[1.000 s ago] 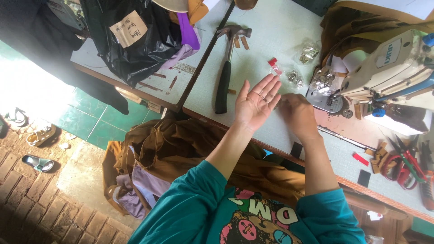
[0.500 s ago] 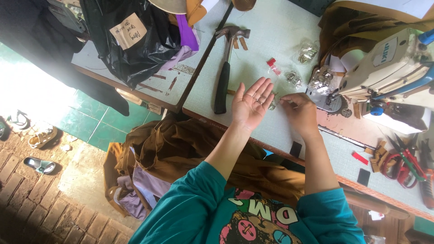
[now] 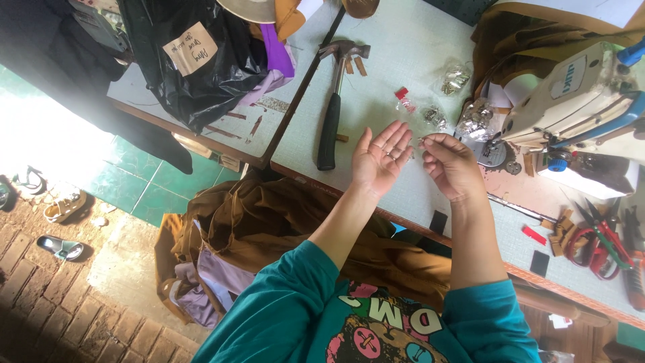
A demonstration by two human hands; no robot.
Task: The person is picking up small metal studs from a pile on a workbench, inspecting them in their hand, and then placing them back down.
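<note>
The pale counter (image 3: 403, 81) carries a white sewing machine (image 3: 578, 94) at its right end. Left of the machine lies a black-handled hammer (image 3: 330, 121). Between hammer and machine, the left hand (image 3: 379, 161) lies spread flat, palm up, holding nothing visible. Just beside it, nearer the machine, the right hand (image 3: 450, 165) pinches a tiny metal piece (image 3: 420, 140) between curled fingertips.
</note>
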